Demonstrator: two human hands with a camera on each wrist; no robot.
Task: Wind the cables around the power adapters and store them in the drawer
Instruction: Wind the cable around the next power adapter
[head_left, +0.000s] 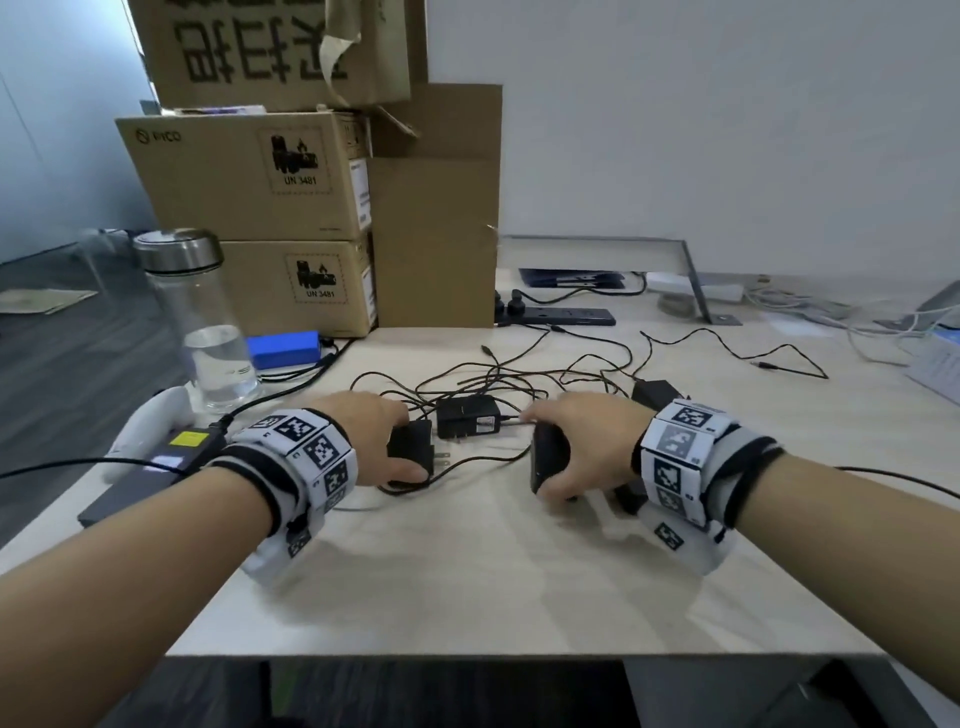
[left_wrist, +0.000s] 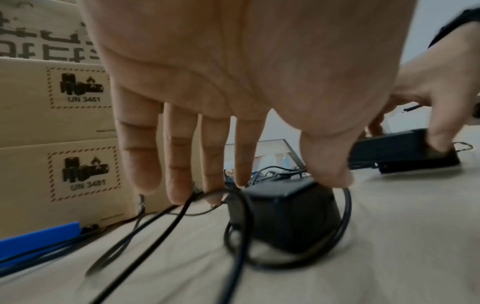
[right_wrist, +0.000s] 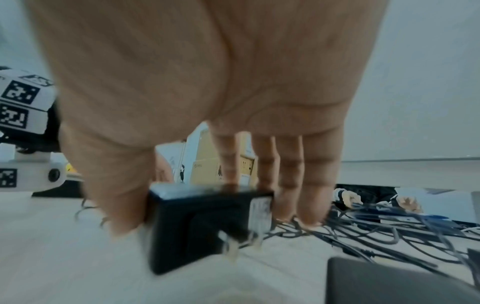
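Head: left hand (head_left: 371, 434) fingers over left adapter (head_left: 411, 447) on desk (head_left: 467, 571), prongs toward 3 o'clock; right hand (head_left: 582, 441) grips right adapter (head_left: 548, 457), long axis 12–6. Third adapter (head_left: 467, 415) btwn hands at 12, nearer neither. No drawer in view.
Left wrist: thumb (left_wrist: 330, 164) and fingertips (left_wrist: 179, 193) straddle adapter, not yet clamped, judged; cable (left_wrist: 342, 224) looped round its base.
Right wrist: thumb (right_wrist: 116, 195) and fingers (right_wrist: 288, 181) pinch adapter sides, prongs (right_wrist: 231, 244) at 6; loose cables (right_wrist: 389, 232) at 3.
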